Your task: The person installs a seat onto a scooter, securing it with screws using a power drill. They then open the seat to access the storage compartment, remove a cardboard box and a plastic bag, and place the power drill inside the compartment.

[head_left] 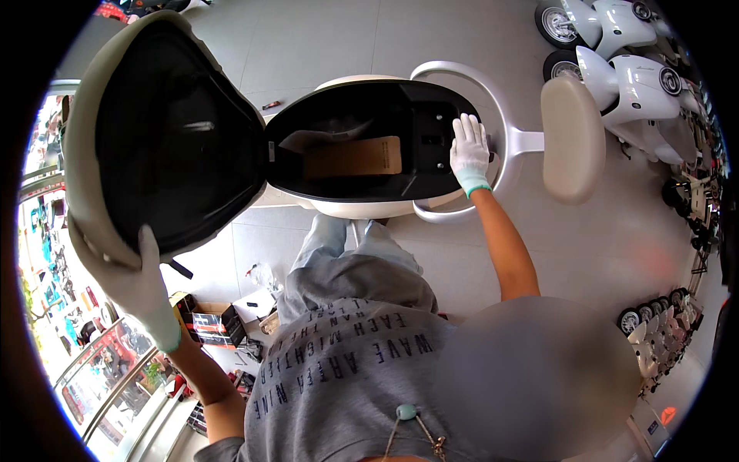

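A scooter seat (173,146) stands tipped up on the left, its black underside showing and its outer cover beige. My left hand (131,281), in a white glove, grips the near edge of this seat, thumb on the underside and fingers around the outer side. Beside it, the black storage compartment (423,181) lies uncovered. Inside are a brown cardboard piece (358,157) and a crumpled pale wrapping (323,138). My right hand (469,154), also gloved, lies flat with fingers extended on the compartment's right end, within the curved white grab rail (504,100).
A beige backrest (572,138) extends right of the rail. White scooters (627,46) stand at the upper right, with several more white vehicles (654,339) lower down. Boxes (219,323) sit on the floor at the lower left. A small object (271,105) lies beyond the scooter.
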Demonstrator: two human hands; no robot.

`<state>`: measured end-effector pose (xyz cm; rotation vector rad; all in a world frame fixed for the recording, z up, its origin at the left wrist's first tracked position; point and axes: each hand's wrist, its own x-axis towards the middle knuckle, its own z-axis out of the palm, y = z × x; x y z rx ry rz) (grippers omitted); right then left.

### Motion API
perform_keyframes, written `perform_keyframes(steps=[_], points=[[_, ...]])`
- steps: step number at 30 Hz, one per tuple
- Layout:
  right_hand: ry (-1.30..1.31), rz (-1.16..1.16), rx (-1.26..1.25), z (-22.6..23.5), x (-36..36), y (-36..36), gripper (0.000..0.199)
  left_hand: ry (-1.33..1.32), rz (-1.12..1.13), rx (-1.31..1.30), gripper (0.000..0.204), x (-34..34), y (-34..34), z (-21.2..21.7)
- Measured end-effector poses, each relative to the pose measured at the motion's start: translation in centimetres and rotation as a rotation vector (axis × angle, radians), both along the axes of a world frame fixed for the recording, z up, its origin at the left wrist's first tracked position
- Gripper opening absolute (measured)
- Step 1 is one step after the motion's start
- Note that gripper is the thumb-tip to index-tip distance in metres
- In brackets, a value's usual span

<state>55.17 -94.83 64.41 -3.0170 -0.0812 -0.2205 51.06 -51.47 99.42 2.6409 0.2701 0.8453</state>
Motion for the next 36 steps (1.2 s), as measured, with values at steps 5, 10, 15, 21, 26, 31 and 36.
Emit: perform_keyframes(steps=[5,10,15,21,26,31,36], points=[[0.020,-0.019,-0.025,1.3,0.6,1.7,0.041,-0.093,0.021,0.247,0.082,1.8,2.2,-2.1],[0.089,-0.008,-0.094,0.5,0.7,2.2,0.037,-0.197,0.032,-0.029,0.082,3.3,9.0,-3.5],[-0.169,0.117,-0.007,1.1,3.7,2.3,0.023,-0.257,0.009,0.123,0.066,3.4,9.1,-4.1],[0.103,0.349,-0.294,-0.5,8.3,0.8,0.004,-0.113,0.027,0.751,0.033,1.0,15.6,-5.6],[0.080,0.549,-0.365,-0.7,9.1,0.1,0.003,-0.107,-0.057,0.910,0.041,0.2,20.1,-6.4],[0.058,0.577,-0.395,-1.3,9.1,0.0,0.005,-0.081,-0.077,0.920,0.038,-0.2,20.8,-6.4],[0.114,0.561,-0.417,-0.6,9.3,0.4,0.006,-0.059,-0.087,0.909,0.035,-0.5,21.0,-6.3]])
